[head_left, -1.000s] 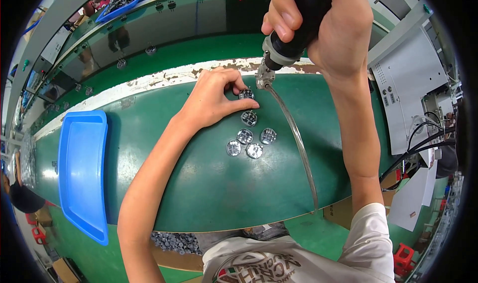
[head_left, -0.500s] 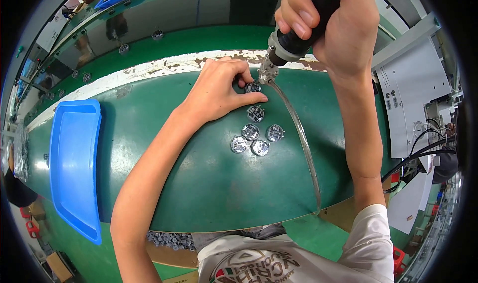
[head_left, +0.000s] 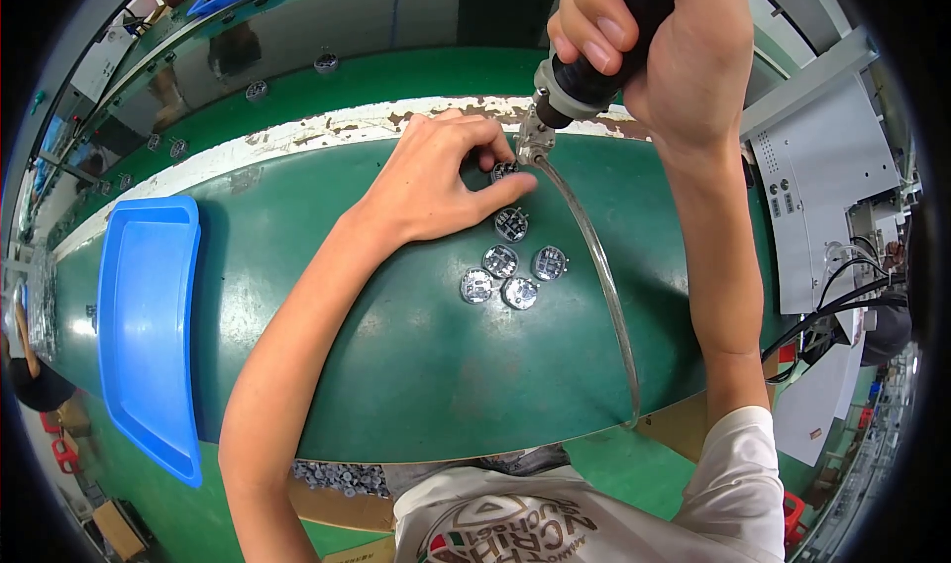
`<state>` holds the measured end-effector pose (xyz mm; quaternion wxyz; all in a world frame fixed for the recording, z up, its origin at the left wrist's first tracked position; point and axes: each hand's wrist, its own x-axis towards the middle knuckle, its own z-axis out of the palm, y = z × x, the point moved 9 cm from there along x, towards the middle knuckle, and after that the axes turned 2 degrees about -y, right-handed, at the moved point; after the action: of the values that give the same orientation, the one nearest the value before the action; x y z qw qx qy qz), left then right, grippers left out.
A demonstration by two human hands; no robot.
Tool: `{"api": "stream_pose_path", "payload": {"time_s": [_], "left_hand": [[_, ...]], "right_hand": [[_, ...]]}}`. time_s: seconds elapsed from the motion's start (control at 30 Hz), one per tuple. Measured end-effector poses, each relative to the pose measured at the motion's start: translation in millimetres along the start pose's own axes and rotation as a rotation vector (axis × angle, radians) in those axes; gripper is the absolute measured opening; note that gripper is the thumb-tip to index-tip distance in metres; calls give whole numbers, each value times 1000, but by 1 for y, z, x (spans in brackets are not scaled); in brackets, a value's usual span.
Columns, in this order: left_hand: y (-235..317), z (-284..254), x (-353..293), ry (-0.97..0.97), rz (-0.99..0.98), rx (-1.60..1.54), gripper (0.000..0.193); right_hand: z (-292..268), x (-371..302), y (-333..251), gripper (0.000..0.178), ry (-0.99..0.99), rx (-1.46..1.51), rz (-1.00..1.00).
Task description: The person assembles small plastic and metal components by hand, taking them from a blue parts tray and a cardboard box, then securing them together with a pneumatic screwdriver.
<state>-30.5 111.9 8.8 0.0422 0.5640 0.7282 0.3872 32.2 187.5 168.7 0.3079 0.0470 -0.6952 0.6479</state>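
My right hand (head_left: 684,68) is wrapped round a black power screwdriver (head_left: 584,86), tilted down to the left. A metal head (head_left: 535,137) at its tip joins a clear hose (head_left: 606,286) that runs down the table. Under the tip, my left hand (head_left: 441,177) pinches a small round part with a circuit board (head_left: 504,171), mostly covered by thumb and fingers. Just below it lies another such round part (head_left: 511,224). Several more, among them a round part (head_left: 519,293) nearest me, sit in a loose cluster on the green table (head_left: 426,385).
A blue tray (head_left: 149,335) stands at the left. Beyond the chipped white rail (head_left: 327,132), a conveyor carries scattered round parts (head_left: 326,63). A grey machine cabinet (head_left: 822,167) with black cables stands at the right. A bin of small grey pieces (head_left: 342,478) sits below the table's front edge.
My left thumb has moved up slightly, covering more of the pinched part. The screwdriver head has shifted a little. Parts on the conveyor have moved right.
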Motion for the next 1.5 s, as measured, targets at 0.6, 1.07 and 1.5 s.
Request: {"api": "stream_pose_path", "payload": {"time_s": [0.6,1.07,1.5], "left_hand": [[-20,6,1,-92,-214,-127,16],[-17,7,1,-91,-185,-136,14],[-14,7,2,-87,-197,-132,16]], "right_hand": [[14,7,0,27,-229,395,-112],[-1,-2,1,30,55,-18,-27],[-3,1,6,40,60,-24,-18]]}}
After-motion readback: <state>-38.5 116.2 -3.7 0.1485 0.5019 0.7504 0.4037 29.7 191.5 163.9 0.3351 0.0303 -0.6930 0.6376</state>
